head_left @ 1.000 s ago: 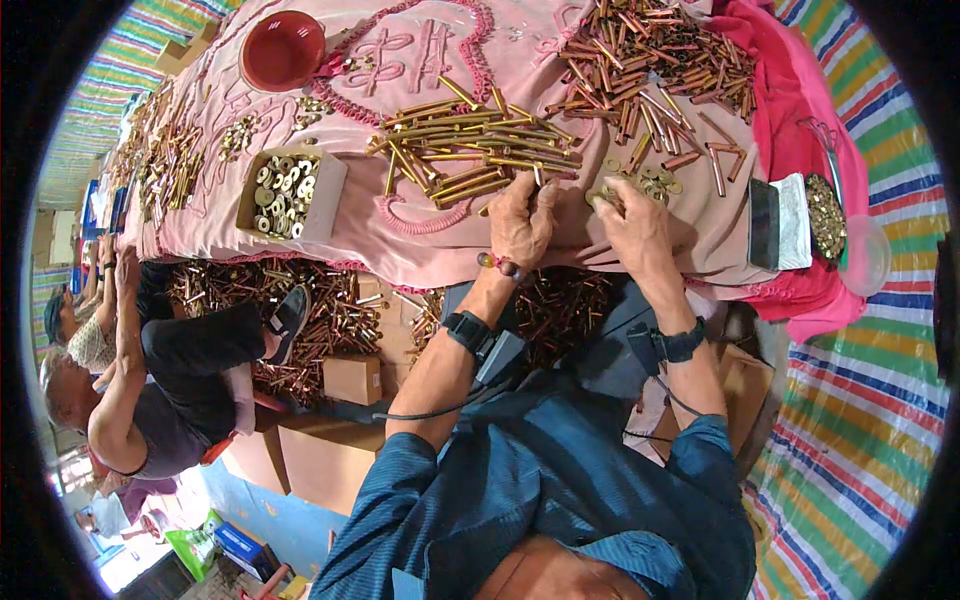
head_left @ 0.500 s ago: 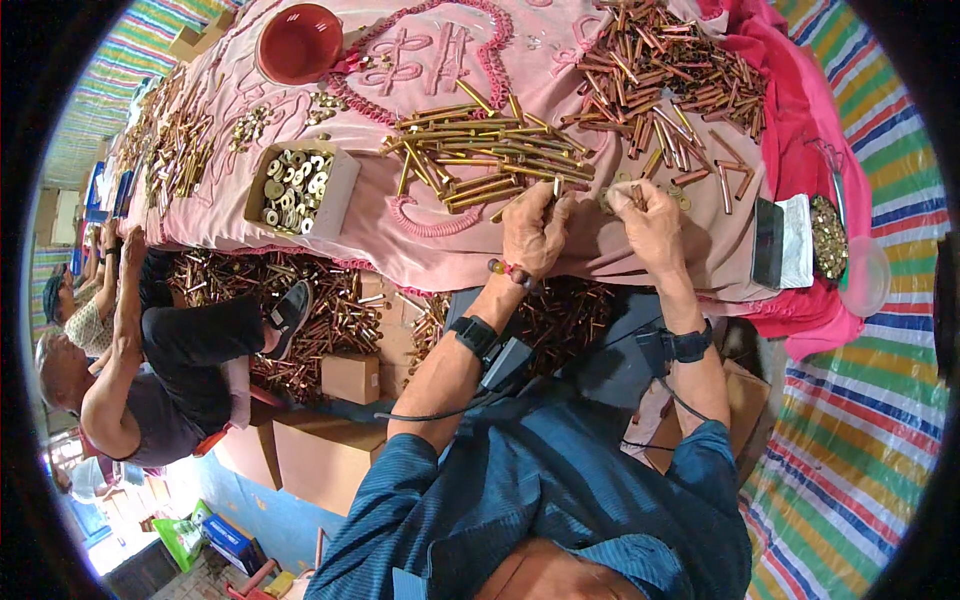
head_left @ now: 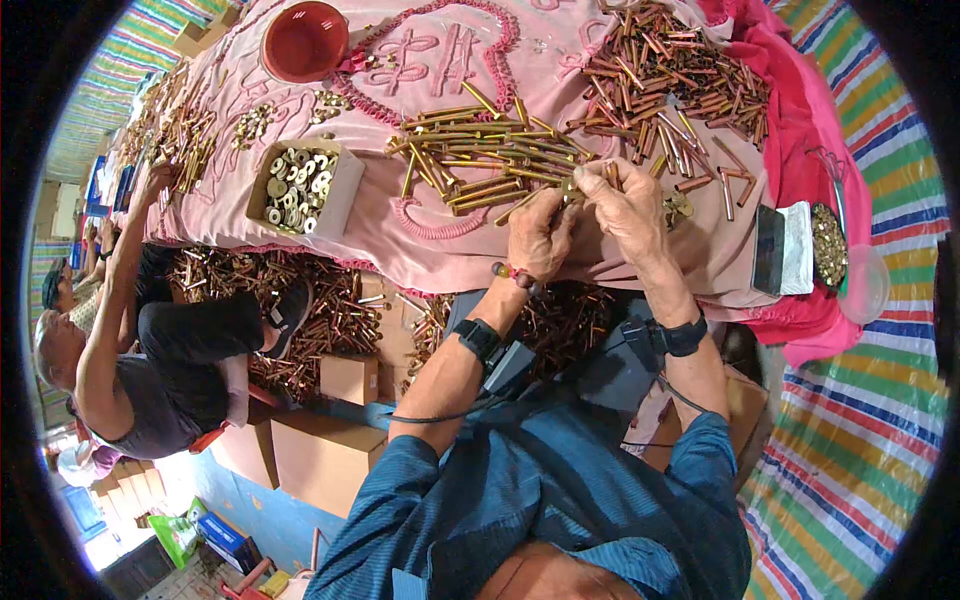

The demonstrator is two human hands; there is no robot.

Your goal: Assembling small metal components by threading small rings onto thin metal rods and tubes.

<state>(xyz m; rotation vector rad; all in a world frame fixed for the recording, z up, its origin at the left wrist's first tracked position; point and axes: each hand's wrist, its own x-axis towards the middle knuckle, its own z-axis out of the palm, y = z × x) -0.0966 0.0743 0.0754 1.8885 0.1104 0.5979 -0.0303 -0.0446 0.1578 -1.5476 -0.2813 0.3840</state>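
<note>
My left hand point(head_left: 540, 235) and my right hand point(head_left: 628, 215) meet over the near side of the pink cloth, both with fingers pinched. A small brass-coloured metal piece point(head_left: 570, 189) shows between their fingertips, washer-like in shape. What else the left fingers hold is hidden. Some copper colour shows among the right fingers, too small to name. Just beyond my hands lies a heap of long brass-coloured bolts point(head_left: 490, 150). Beside my right hand is a small cluster of washers point(head_left: 678, 208). Farther right spreads a pile of copper-coloured metal tubes point(head_left: 670, 75).
A cardboard box of washers point(head_left: 343, 190) stands left, with a red bowl point(head_left: 305, 42) behind it. At right are a dark phone-like slab point(head_left: 768, 250) and a tub of small metal parts point(head_left: 830, 245). A co-worker point(head_left: 160, 395) sits at left. Metal parts point(head_left: 290, 320) cover the floor below.
My right hand has moved left and my fingertips now meet at the small metal piece. The co-worker's arm has reached farther over the cloth.
</note>
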